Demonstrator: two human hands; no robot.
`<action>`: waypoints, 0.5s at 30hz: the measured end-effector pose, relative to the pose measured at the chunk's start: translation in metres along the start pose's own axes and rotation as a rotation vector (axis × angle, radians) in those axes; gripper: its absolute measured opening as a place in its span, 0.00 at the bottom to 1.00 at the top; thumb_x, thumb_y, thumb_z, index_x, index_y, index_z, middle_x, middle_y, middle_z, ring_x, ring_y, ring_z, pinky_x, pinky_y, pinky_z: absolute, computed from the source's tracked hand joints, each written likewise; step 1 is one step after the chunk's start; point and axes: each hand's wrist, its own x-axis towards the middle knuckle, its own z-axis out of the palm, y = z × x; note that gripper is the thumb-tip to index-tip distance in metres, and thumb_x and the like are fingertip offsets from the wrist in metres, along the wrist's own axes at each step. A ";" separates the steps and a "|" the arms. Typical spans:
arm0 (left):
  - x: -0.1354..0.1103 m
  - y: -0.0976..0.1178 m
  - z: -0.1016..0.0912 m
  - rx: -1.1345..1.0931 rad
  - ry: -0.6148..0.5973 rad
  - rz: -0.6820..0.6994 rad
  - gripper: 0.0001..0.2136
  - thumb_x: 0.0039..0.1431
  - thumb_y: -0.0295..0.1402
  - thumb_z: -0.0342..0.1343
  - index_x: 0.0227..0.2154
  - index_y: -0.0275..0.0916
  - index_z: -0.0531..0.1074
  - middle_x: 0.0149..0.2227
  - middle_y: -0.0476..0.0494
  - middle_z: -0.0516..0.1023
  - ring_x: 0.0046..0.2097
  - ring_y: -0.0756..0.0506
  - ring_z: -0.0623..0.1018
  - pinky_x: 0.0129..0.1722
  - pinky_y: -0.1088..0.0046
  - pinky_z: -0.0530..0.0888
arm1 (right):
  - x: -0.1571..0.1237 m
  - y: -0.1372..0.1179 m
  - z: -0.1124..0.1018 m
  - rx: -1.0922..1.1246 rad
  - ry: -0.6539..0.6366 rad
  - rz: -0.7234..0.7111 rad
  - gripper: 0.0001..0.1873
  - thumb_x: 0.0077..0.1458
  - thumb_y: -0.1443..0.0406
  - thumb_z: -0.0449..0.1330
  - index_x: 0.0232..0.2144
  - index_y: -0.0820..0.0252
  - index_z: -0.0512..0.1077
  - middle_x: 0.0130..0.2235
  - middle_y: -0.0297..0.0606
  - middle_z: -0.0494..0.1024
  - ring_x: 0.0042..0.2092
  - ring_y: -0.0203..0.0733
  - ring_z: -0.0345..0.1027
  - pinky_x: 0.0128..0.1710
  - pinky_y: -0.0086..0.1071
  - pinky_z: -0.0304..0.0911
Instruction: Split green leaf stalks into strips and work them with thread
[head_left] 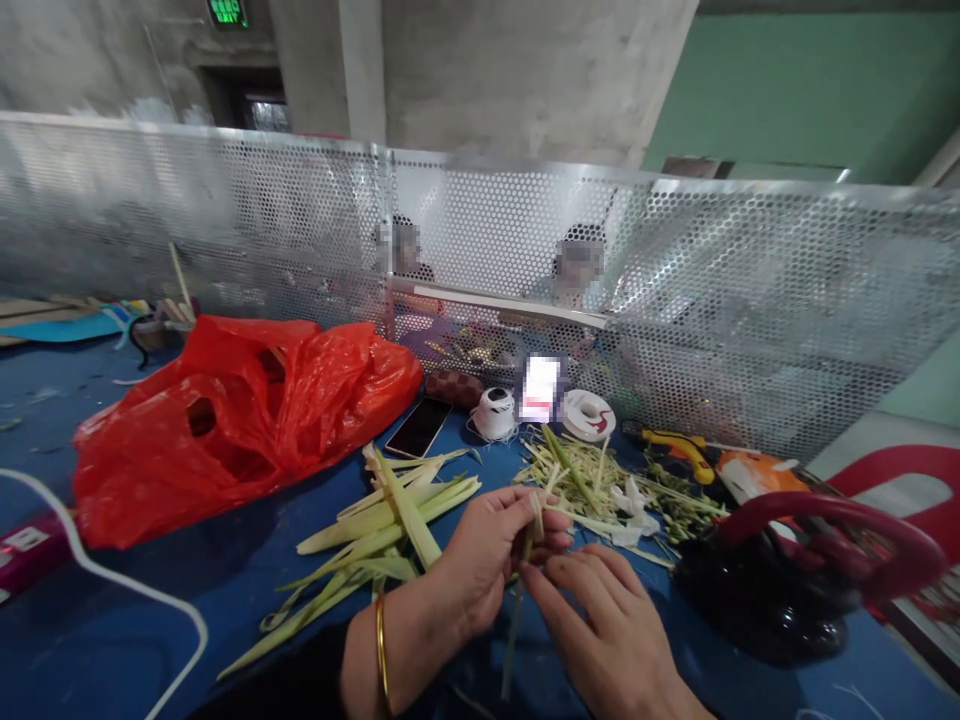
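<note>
Leaf strip [538, 520], pale green and looped, is at lower centre, above a blue table [232, 565]. A red plastic bag [247, 440] spreads across the left. At lower right stands a glossy black object [750, 600] with a red handle. Long leaves [397, 515] lie left of centre. The left hand [484, 550] pinches the strip between thumb and fingers; the right hand [611, 610] curls close beside it, its grip unclear. Mid-frame rests a phone [420, 428], then a smaller white spool [495, 414].
</note>
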 end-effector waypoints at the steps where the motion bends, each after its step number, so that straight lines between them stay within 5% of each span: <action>1: -0.001 -0.002 0.000 0.012 0.001 0.004 0.09 0.52 0.34 0.59 0.33 0.33 0.74 0.31 0.42 0.80 0.30 0.50 0.78 0.30 0.78 0.71 | 0.000 0.000 0.002 -0.001 -0.003 0.003 0.13 0.63 0.72 0.49 0.39 0.61 0.74 0.32 0.38 0.78 0.36 0.39 0.70 0.43 0.36 0.60; 5: -0.001 -0.004 0.001 0.137 0.001 0.058 0.12 0.49 0.37 0.60 0.34 0.35 0.74 0.31 0.43 0.80 0.30 0.50 0.77 0.29 0.78 0.69 | 0.001 0.002 0.000 0.055 0.026 0.042 0.12 0.62 0.73 0.51 0.41 0.62 0.74 0.32 0.38 0.78 0.36 0.39 0.71 0.42 0.36 0.62; 9: 0.001 0.002 0.001 0.524 -0.020 0.178 0.10 0.46 0.32 0.59 0.33 0.35 0.76 0.25 0.47 0.76 0.25 0.50 0.73 0.24 0.77 0.67 | -0.003 0.012 -0.008 0.068 0.075 0.306 0.14 0.58 0.70 0.57 0.47 0.61 0.71 0.42 0.45 0.77 0.45 0.46 0.70 0.44 0.39 0.65; 15: 0.002 0.014 -0.007 0.799 -0.088 0.188 0.09 0.47 0.36 0.58 0.31 0.37 0.73 0.22 0.48 0.77 0.21 0.50 0.70 0.21 0.76 0.65 | -0.010 0.026 -0.005 0.355 -0.047 0.531 0.17 0.60 0.66 0.54 0.51 0.52 0.70 0.53 0.42 0.74 0.56 0.48 0.66 0.53 0.43 0.64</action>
